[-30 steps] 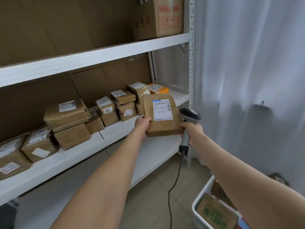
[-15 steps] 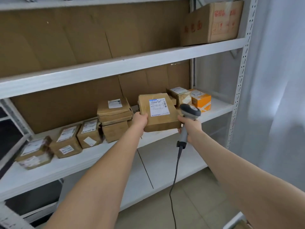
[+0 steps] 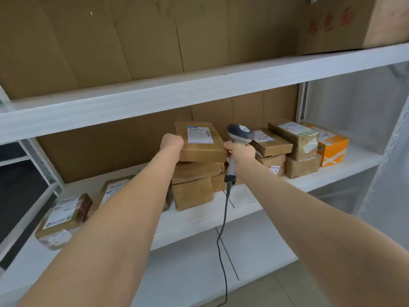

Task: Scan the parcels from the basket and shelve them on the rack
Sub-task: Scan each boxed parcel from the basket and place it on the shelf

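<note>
The person stands in front of the white rack (image 3: 301,103) with both arms extended toward its middle shelf (image 3: 345,173). The left hand (image 3: 171,142) grips the left end of a flat brown parcel (image 3: 200,140), its fingers curled round the edge. The parcel lies label side up, roughly level, on top of a stack (image 3: 192,191) of brown parcels near the middle of this shelf. It touches the topmost parcel of the stack, but it cannot be told whether its full weight rests there. The right hand (image 3: 240,151) is closed round the handle of a grey scanner (image 3: 240,135) and sits against the right near corner of the parcel. The scanner head stands above the hand, just beside the right edge of the parcel. A dark cable (image 3: 225,213) hangs from the handle past the front edge of the shelf toward the floor. More taped parcels (image 3: 296,138) are stacked to the right of the hand, and an orange box (image 3: 332,147) stands near the right end of the shelf. Further labelled parcels (image 3: 64,218) lie toward the left end. A large carton (image 3: 343,25) stands on the upper shelf (image 3: 177,94) at its right end.
</note>
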